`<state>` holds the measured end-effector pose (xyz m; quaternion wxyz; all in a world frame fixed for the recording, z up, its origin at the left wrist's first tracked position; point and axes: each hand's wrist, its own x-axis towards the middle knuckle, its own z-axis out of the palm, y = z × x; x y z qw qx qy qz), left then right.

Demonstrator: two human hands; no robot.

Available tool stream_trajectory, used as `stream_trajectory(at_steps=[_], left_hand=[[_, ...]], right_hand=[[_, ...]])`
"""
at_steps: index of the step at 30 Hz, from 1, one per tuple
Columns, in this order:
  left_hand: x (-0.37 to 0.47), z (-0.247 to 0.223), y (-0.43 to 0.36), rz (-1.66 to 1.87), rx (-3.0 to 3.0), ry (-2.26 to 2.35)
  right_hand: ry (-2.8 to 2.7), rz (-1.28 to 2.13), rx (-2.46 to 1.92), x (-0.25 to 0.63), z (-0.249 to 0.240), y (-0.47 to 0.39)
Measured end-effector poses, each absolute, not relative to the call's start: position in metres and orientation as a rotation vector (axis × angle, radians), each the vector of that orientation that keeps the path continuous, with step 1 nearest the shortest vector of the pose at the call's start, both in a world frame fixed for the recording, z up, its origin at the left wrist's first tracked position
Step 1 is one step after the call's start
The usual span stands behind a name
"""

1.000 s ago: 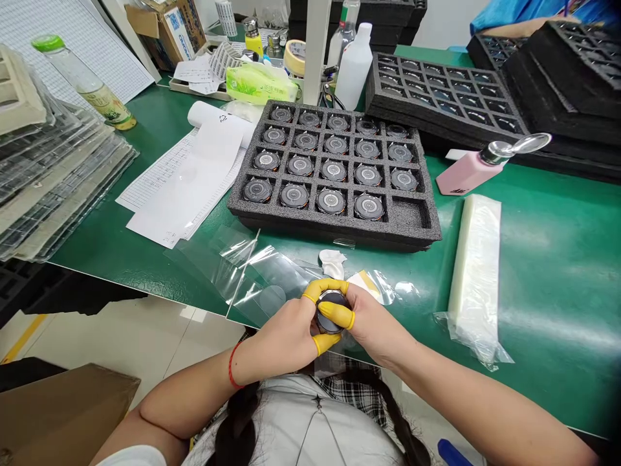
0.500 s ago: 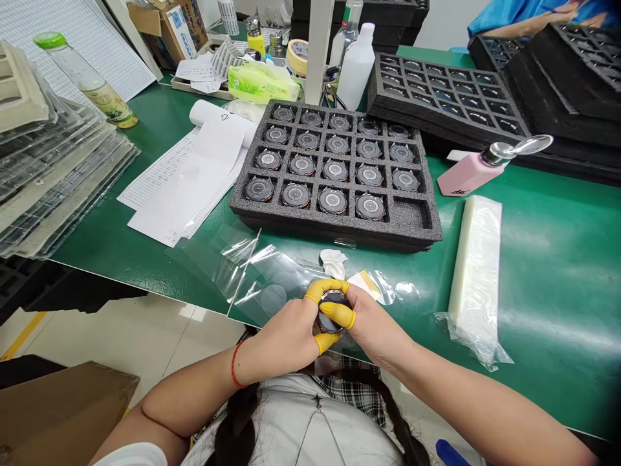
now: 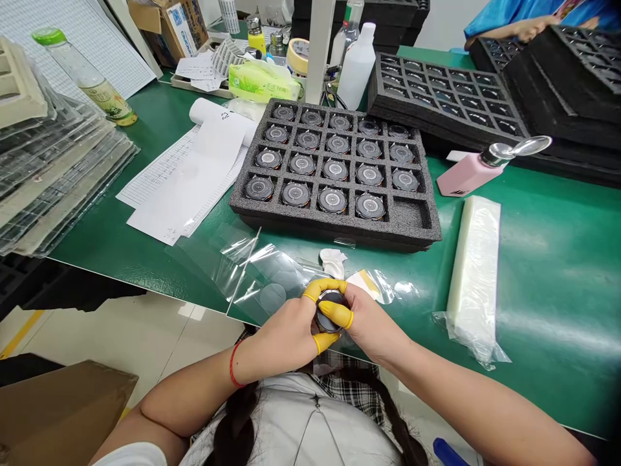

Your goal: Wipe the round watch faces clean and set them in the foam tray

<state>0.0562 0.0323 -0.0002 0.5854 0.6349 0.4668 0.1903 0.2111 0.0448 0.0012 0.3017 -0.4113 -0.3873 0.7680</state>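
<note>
Between my two hands is a round black watch case (image 3: 328, 321), held at the table's front edge. My left hand (image 3: 294, 333) grips its rim with finger and thumb in yellow finger cots. My right hand (image 3: 361, 317) is closed on it too, its yellow-covered thumb lying across the dark face. Ahead stands a black foam tray (image 3: 334, 226) with rows of similar watch cases (image 3: 332, 199); its front right compartment (image 3: 411, 212) holds no case. Clear plastic films (image 3: 272, 275) and a crumpled white wipe (image 3: 333, 263) lie just beyond my hands.
To the right are a pink bottle (image 3: 468, 173) and a wrapped white stack (image 3: 475, 259). More foam trays (image 3: 446, 97) stand behind, near a co-worker's blue sleeve (image 3: 499, 19). On the left are papers (image 3: 179, 188), stacked plastic trays (image 3: 58, 175) and a green-capped bottle (image 3: 92, 84).
The co-worker's hand at the back right has come into clearer view. My hands keep nearly the same hold on the watch case; the view has shifted slightly.
</note>
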Motion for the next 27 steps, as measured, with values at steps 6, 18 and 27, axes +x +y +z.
stream_trajectory(at_steps=[6,18,27], left_hand=[[0.0557,-0.0037,0.0315,0.414,1.474,1.090],[0.0504,-0.0004,0.0355,0.491,1.396,0.961],[0.0513,-0.0004,0.0344,0.408,1.427,1.053]], right_hand=[[-1.036,2.036,-1.089,0.2116,0.0008,0.0443],[-1.097,2.090,-1.152,0.2135,0.0072,0.0472],[-1.051,2.085,-1.107,0.2090,0.0062,0.0450]])
